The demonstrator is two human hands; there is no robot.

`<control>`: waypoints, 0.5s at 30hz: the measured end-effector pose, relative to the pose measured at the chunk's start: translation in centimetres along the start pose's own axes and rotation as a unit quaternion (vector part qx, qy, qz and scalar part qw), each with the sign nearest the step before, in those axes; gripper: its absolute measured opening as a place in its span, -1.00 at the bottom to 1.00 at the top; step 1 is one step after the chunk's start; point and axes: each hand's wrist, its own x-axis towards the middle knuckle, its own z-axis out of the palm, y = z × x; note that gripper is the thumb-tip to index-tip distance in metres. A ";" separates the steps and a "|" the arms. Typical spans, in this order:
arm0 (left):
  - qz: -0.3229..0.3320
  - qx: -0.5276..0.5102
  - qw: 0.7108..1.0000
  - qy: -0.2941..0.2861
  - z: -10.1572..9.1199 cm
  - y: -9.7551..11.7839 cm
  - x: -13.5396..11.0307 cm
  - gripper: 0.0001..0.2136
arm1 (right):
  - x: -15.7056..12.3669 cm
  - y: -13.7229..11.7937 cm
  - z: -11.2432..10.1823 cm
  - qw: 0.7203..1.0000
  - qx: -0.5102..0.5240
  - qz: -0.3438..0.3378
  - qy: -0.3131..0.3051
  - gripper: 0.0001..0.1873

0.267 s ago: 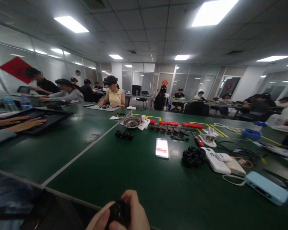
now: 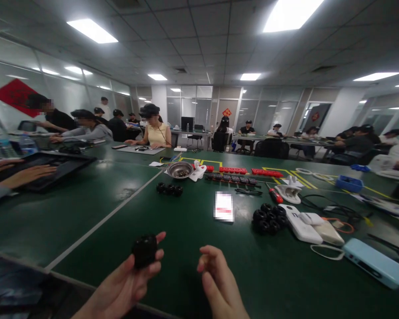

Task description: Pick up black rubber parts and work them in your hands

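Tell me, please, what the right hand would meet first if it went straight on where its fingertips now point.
Most likely the left hand, which holds a black object: the fingertips of the right hand point roughly leftward, toward it. Depth is unclear, so it might pass in front or behind.

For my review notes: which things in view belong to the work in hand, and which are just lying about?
Work in hand:
black part, held in the left hand; the right hand is apart from it
row of black wheels and pile of black wheels, probably, being similarly dark

Seemingly just lying about:
light-blue box
white sheet
blue bin
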 end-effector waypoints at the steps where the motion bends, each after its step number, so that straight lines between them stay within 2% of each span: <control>1: 0.020 0.042 0.999 0.010 -0.3 1.1 1.1 -0.49 | -0.1 -0.1 -1.0 1.000 -0.002 0.028 0.002 -0.55; 2: 0.049 0.110 0.992 0.034 -0.7 2.2 2.5 -0.52 | -0.3 -0.1 -1.9 0.998 -0.003 0.067 0.003 -0.57; 3: 0.078 0.214 0.972 0.058 -1.1 3.4 4.1 -0.53 | -0.5 -0.1 -2.8 0.994 -0.001 0.106 0.013 -0.59; 4: 0.114 0.344 0.927 0.091 -1.5 4.5 5.9 -0.54 | -0.6 -0.2 -3.5 0.991 0.004 0.134 0.028 -0.60; 5: 0.139 0.487 0.852 0.130 -2.1 5.7 7.9 -0.55 | -0.7 -0.2 -4.2 0.987 0.009 0.154 0.047 -0.60; 8: 0.151 0.589 0.765 0.213 -4.1 8.4 13.6 -0.48 | -0.9 -0.2 -5.9 0.981 0.016 0.175 0.079 -0.59; 10: 0.149 0.640 0.711 0.250 -5.4 9.5 16.5 -0.43 | -0.9 -0.1 -6.8 0.979 0.006 0.187 0.083 -0.59; 12: 0.142 0.681 0.666 0.270 -6.4 9.9 18.5 -0.42 | -1.0 0.0 -7.6 0.977 -0.007 0.193 0.093 -0.59; 15: 0.127 0.731 0.605 0.291 -7.5 9.8 20.3 -0.37 | -1.3 0.5 -8.1 0.974 -0.029 0.189 0.123 -0.57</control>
